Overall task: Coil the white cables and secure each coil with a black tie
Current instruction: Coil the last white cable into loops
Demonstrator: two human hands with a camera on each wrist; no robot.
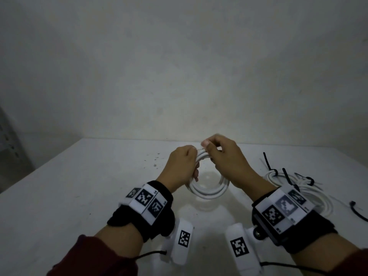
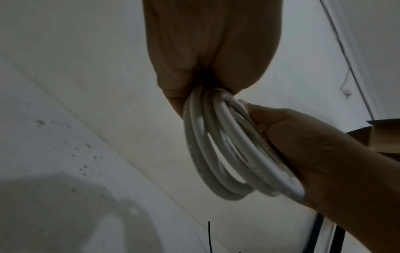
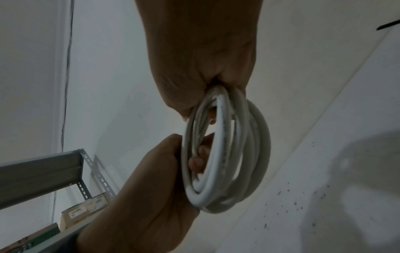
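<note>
Both hands hold one white cable coil (image 1: 209,191) in the air above the middle of the white table (image 1: 79,196). My left hand (image 1: 185,166) grips the coil's left side, fingers curled through the loops. At the coil's top, my right hand (image 1: 219,154) pinches the strands with curled fingers. In the left wrist view the coil (image 2: 216,145) hangs from the left hand (image 2: 205,51), and the right hand (image 2: 314,154) grasps its right side. The right wrist view shows the coil (image 3: 227,154) under the right hand (image 3: 199,59), left hand (image 3: 151,196) below. No tie shows on this coil.
On the table at right lie other white cable coils (image 1: 310,194) bound with black ties (image 1: 270,164). A loose black tie (image 1: 356,212) lies near the right edge. A metal shelf (image 3: 43,171) with boxes (image 3: 86,210) stands off to the left. A wall rises behind the table.
</note>
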